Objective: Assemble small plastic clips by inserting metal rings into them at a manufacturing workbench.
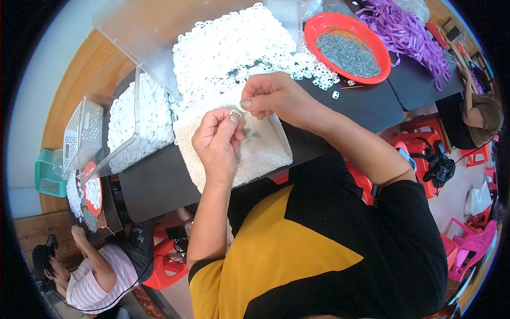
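My left hand (218, 142) pinches a small white plastic piece (234, 113) between thumb and fingers, above a white towel (265, 154) on the black table (159, 181). My right hand (273, 95) is closed right beside it, fingertips meeting the same piece. A few small grey metal bits (249, 133) lie on the towel under the hands. Behind the hands spreads a big heap of white plastic rings (234, 45).
A red dish (319, 26) of grey metal pins sits at the back right, purple ribbons (409, 32) beyond it. A clear bin (141, 122) of white pieces stands left. Other people sit at lower left and far right. Red and pink stools stand around.
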A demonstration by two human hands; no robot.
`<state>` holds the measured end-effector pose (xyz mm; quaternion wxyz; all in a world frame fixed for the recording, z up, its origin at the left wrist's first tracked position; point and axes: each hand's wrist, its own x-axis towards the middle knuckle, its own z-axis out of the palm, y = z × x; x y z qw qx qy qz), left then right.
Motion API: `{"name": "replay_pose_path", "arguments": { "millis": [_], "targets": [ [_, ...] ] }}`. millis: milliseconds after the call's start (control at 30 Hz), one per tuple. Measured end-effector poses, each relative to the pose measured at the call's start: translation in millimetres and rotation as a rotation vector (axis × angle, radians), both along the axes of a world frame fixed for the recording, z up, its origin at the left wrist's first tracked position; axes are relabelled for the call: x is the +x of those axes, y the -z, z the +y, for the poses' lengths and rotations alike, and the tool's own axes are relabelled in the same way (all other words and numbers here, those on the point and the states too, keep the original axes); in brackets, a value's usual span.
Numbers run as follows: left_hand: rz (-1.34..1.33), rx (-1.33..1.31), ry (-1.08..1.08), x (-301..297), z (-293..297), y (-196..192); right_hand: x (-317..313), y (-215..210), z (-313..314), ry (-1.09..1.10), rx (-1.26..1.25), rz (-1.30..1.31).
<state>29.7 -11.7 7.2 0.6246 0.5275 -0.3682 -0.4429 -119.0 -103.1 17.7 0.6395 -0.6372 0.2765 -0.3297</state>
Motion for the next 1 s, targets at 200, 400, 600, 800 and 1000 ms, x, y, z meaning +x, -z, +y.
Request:
{"name": "replay_pose_path", "arguments": {
  "millis": [200,400,600,800,1000],
  "targets": [
    [-0.007,-0.03,0.013,-1.3,1.5,-1.6,0.3,-0.5,1.3,-0.108,-0.03,0.047],
    [0.013,-0.068,0.034,-3.5,-0.4,1.3,-1.2,0.3,1.1,-0.037,0.055,-0.06],
    [-0.031,-0.03,0.043,-2.0,0.2,2.0,-3.3,-0.2,3.2,-0.074,0.025,-0.057],
    [-0.052,-0.053,0.054,1.2,0.9,7.0,-1.3,5.8,6.6,-0.099,0.001,-0.028],
    [-0.022,-0.07,0.058,1.4,1.9,4.5,3.4,7.4,10.5,-0.09,-0.038,-0.015]
  ]
}}
